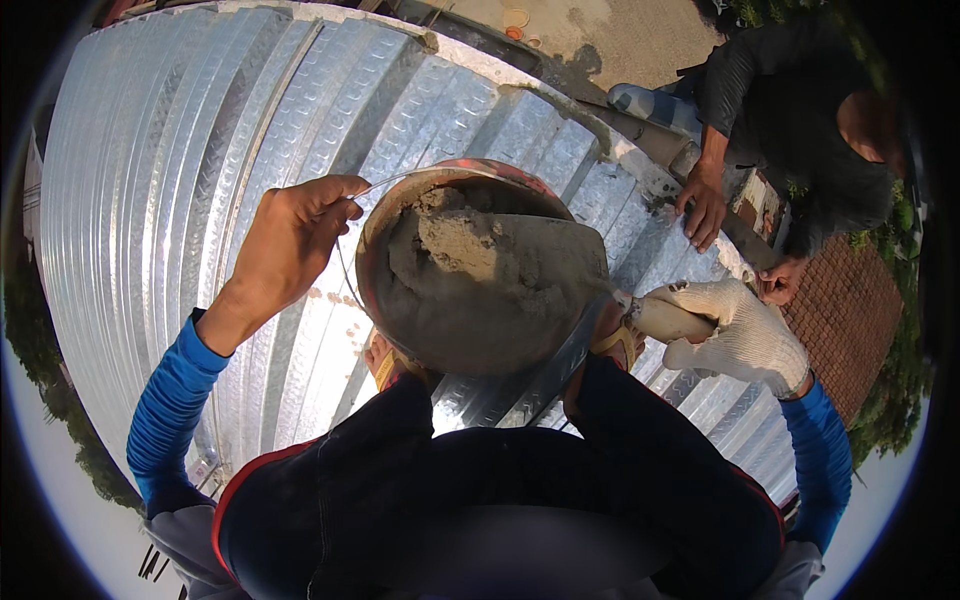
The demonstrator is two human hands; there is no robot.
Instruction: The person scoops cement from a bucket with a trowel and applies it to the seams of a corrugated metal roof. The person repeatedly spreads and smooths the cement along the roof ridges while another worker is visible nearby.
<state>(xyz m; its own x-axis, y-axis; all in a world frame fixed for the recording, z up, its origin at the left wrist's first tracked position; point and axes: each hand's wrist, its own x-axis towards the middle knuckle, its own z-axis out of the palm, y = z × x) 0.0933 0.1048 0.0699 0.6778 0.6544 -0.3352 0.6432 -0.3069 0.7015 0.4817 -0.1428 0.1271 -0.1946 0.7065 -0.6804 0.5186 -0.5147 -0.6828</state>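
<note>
Between my feet sits a round bucket (368, 255) partly filled with wet grey mortar (455, 245). My bare left hand (290, 240) pinches the bucket's thin wire handle (400, 177) at the left of the rim. A knitted off-white glove covers my right hand (745, 335), which is closed around the pale handle of a trowel (560, 250). The trowel's broad, mortar-coated blade lies over the right part of the bucket's mouth, against the mortar. Its edge is hard to tell from the mortar around it.
Ribbed shiny metal roofing (200, 130) lies under me, bounded by a mortar-smeared far edge (560, 95). Another person (800, 130) leans at the right, one hand (704, 205) on that edge. Beyond are a brown tiled roof (840, 310) and sandy ground (620, 40).
</note>
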